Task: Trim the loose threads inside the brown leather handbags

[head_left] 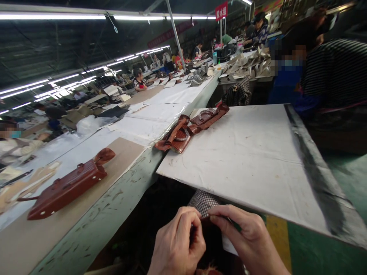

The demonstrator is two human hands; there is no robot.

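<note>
My left hand [179,242] is curled, with thumb and forefinger pressed together, low in the middle of the view. Close beside it on the right, my right hand [245,231] pinches with thumb and forefinger. Whatever lies between the fingertips is too small or too dark to name. Below and behind the hands shows checked cloth [203,202]. Ahead, brown crocodile-patterned bag parts with handles [180,138] lie on the edge of a white board [243,152]. To the left, a brown leather handbag [69,187] rests on its side on brown card.
A long white-covered table [151,124] runs away from me, its green-grey side [114,214] facing the board. Beige-grey pieces [246,63] are heaped at the back right. A person in striped clothing [335,76] is at the right; other people work along the far tables.
</note>
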